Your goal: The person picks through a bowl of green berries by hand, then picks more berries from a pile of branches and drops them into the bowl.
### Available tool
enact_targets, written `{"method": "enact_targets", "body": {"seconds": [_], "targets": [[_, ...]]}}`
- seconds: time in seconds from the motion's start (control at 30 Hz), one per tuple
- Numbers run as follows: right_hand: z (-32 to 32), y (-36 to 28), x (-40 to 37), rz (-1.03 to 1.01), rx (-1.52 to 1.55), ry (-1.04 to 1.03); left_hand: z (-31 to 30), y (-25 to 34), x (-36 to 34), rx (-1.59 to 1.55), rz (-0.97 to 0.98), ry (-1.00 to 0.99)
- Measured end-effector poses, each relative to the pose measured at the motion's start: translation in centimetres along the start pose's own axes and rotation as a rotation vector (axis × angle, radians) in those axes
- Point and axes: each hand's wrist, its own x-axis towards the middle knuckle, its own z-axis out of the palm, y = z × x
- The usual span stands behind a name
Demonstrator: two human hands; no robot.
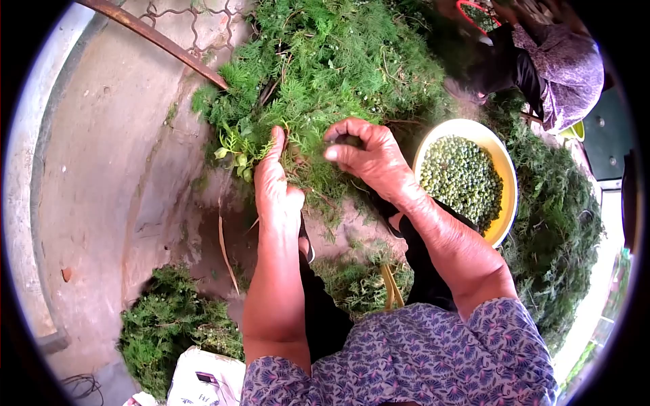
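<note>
My left hand [275, 181] is closed on a small leafy sprig [235, 150] with pale green seed cones, which pokes out to the left past the upright thumb. To the right, my right hand [371, 157] is curled with thumb and fingertips close together. Something dark shows inside its curl, but I cannot make out what it is. Both hands are over the near edge of a big heap of green conifer branches [338, 61]. Beside my right forearm stands a yellow basin [509, 203] holding many small round green cones [460, 177].
Another person [562, 68] in a patterned top sits at the upper right, near a red-rimmed container [474, 15]. More cut branches [176, 318] lie at lower left, by a white sack [203, 379] with a dark phone-like object on it. A rusty metal bar [156, 42] crosses the upper left.
</note>
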Motion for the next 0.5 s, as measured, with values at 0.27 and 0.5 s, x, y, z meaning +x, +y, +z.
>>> {"method": "enact_targets", "body": {"seconds": [0.27, 0.5], "targets": [[-0.3, 0.6, 1.4, 0.038, -0.036, 0.133, -0.2, -0.4, -1.2, 0.437, -0.082, -0.147], [-4.7, 0.0, 3.0, 0.22, 0.716, 0.354, 0.1, -0.3, -2.7, 0.458, -0.084, -0.088]]}}
